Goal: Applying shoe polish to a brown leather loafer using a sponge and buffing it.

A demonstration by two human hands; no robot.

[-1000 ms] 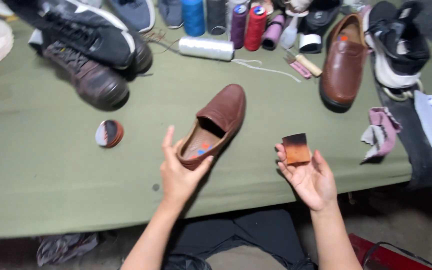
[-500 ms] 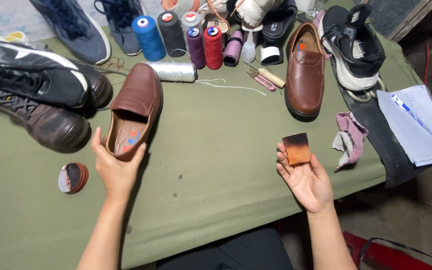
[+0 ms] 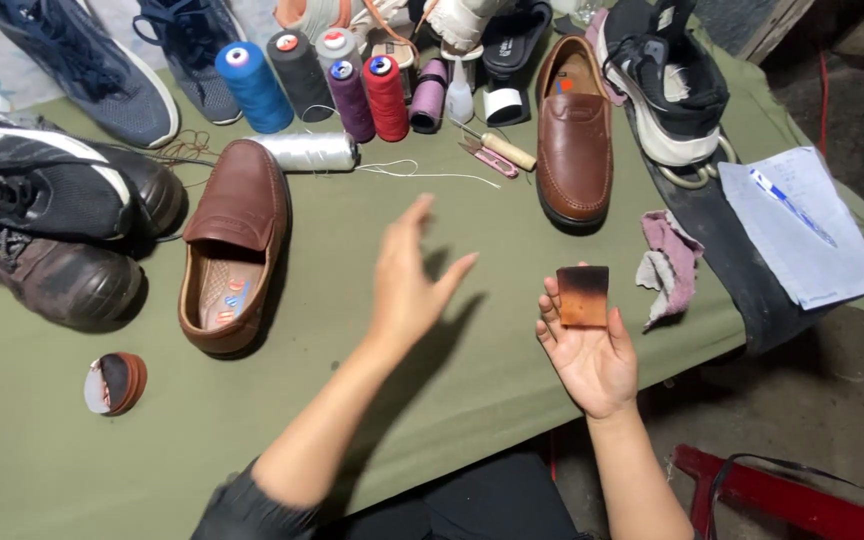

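My right hand (image 3: 590, 350) is palm up over the table's near edge, with a small brown square sponge (image 3: 583, 295) resting on its fingers. My left hand (image 3: 409, 280) hovers open above the green cloth, fingers spread, holding nothing. To its left lies a brown loafer (image 3: 235, 240) on the cloth, toe pointing away. The matching brown loafer (image 3: 574, 130) lies farther back on the right. A round tin of brown polish (image 3: 115, 383) sits near the front left.
Black and brown shoes (image 3: 47, 225) crowd the left edge. Several thread spools (image 3: 307, 85), a white spool (image 3: 307, 152) and snips (image 3: 482, 155) line the back. A pink rag (image 3: 670, 265), black sneaker (image 3: 667, 85) and paper with pen (image 3: 802, 225) lie right. A red bar (image 3: 802, 495) sits on the floor.
My left hand let go of the left loafer and moved right, toward the middle. The loafer now lies on the cloth. The right hand with the sponge stayed in place.
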